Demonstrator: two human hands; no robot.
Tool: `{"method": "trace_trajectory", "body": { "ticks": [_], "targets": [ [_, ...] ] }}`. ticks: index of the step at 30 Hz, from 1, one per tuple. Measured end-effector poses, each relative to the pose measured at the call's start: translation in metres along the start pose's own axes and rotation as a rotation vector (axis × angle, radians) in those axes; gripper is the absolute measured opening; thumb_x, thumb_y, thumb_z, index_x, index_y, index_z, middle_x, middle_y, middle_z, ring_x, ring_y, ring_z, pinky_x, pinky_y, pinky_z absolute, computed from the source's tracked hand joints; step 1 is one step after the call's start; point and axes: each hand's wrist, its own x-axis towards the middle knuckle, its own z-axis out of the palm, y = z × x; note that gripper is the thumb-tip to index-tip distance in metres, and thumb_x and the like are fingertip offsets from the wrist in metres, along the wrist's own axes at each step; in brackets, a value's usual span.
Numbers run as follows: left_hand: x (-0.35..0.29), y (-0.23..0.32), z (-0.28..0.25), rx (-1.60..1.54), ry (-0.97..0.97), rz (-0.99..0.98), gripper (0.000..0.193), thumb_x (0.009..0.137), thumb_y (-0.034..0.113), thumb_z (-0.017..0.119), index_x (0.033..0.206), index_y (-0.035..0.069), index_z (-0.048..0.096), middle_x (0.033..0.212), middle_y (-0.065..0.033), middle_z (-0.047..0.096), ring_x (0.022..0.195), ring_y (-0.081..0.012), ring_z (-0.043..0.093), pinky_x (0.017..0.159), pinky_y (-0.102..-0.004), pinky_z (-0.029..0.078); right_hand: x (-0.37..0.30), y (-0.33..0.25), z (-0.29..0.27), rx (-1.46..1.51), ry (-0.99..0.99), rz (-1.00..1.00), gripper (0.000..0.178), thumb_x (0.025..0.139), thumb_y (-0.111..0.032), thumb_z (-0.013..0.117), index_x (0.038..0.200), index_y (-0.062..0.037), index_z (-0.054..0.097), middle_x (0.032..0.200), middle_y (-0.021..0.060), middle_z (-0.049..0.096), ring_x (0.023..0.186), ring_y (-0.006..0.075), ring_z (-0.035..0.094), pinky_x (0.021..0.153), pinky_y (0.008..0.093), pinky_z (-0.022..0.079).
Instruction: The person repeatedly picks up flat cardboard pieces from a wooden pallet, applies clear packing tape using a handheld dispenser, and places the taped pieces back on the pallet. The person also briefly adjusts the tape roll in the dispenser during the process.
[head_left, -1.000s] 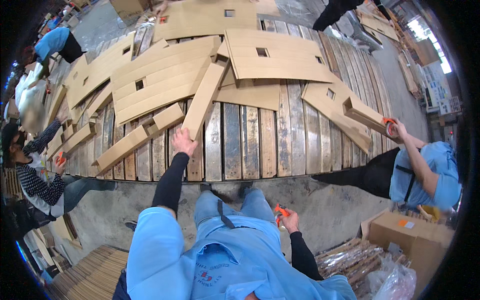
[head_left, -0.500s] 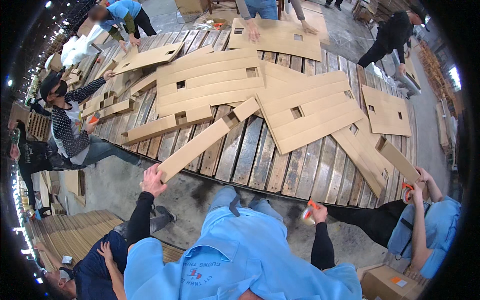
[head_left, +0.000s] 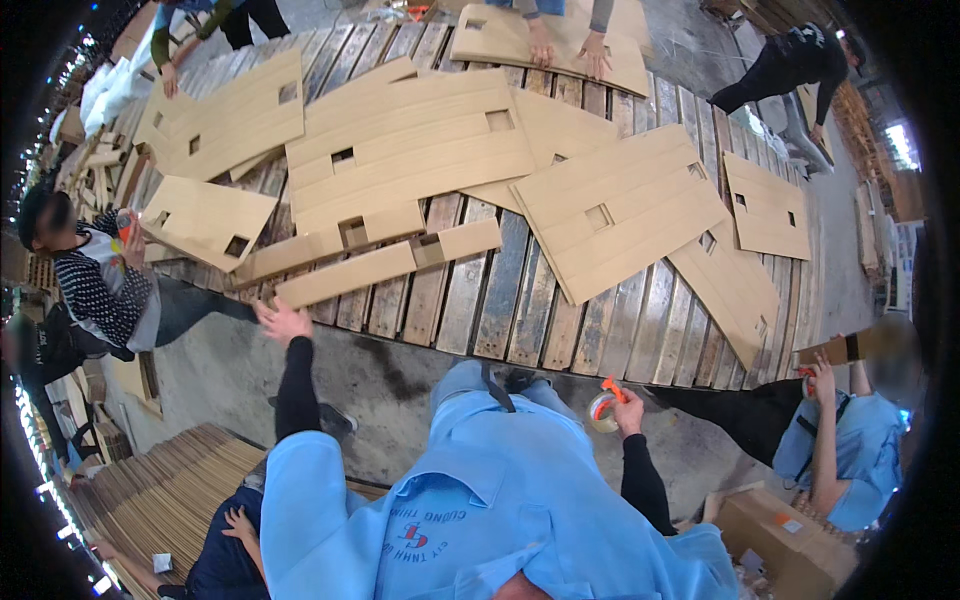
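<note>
Long cardboard box, laid beside its twin, left hand at the end

Item: long cardboard box [head_left: 345, 277], with a cut-out toward its far end. Lies on the slatted table [head_left: 510, 300], along the near edge. Half a second ago it slanted outward, its near end gripped past that edge; now turned, close alongside a second long box [head_left: 280, 260].

Left hand [head_left: 285, 320]: at the box's near end, fingers spread, no longer wrapped around it; whether the tips touch, cannot tell.

Right hand [head_left: 628, 414]: fingers curled around a tape dispenser [head_left: 604, 410], orange with a clear roll, held off the table's near edge, as before.

Flat cardboard sheet [head_left: 620, 215]: right of the boxes, with square cut-outs, place on the table unchanged.

Smaller cardboard sheet [head_left: 212, 215]: left, newly lying before a co-worker in dotted sleeves [head_left: 85, 290].

Cardboard piece [head_left: 828, 350]: right, raised by a co-worker in blue [head_left: 865, 465]; previously lower, over the table's edge.
</note>
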Motion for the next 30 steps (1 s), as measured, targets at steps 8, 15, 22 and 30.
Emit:
{"method": "trace_trajectory", "body": {
  "ticks": [8,15,22,30],
  "targets": [
    [-0.079,0.198,0.03,-1.025,-0.428,-0.601,0.077,0.081,0.041,0.08,0.135,-0.006,0.05,0.135,-0.0309,0.054,0.134,-0.0379,0.049,0.105,-0.0528,0.046,-0.068,0.021,-0.027,0.12,0.031,0.16,0.047,0.077,-0.008,0.071,0.122,0.0036,0.064,0.099,0.0134,0.072,0.086,0.0213,0.07,0.078,0.0362,0.055],
    [-0.243,0.378,-0.051,-1.222,-0.511,0.828,0.063,0.073,0.038,0.082,0.117,-0.003,0.064,0.133,-0.0261,0.056,0.124,-0.0426,0.053,0.106,-0.0477,0.043,-0.118,-0.002,-0.033,0.578,0.007,0.491,0.031,0.089,-0.022,0.059,0.115,-0.0046,0.062,0.097,0.0097,0.064,0.079,0.0253,0.067,0.068,0.0455,0.058],
    [-0.368,0.494,-0.058,-0.351,-0.701,1.462,0.083,0.066,0.057,0.081,0.136,0.02,0.057,0.163,-0.0262,0.019,0.15,-0.0514,0.014,0.108,-0.082,0.012,-0.187,0.04,-0.018,0.803,0.045,0.689,0.041,0.088,-0.015,0.059,0.125,-0.0003,0.058,0.111,0.0133,0.063,0.092,0.0303,0.068,0.071,0.0469,0.061],
    [-0.375,0.514,0.0,-0.263,-0.463,1.582,0.048,0.081,0.028,0.072,0.127,0.02,0.06,0.16,-0.0224,0.027,0.143,-0.0488,0.029,0.098,-0.0741,0.035,-0.213,0.062,-0.005,0.871,-0.007,0.832,0.04,0.084,-0.019,0.061,0.119,0.0002,0.058,0.103,0.0111,0.064,0.084,0.0282,0.068,0.075,0.0469,0.058]
  ]
}}
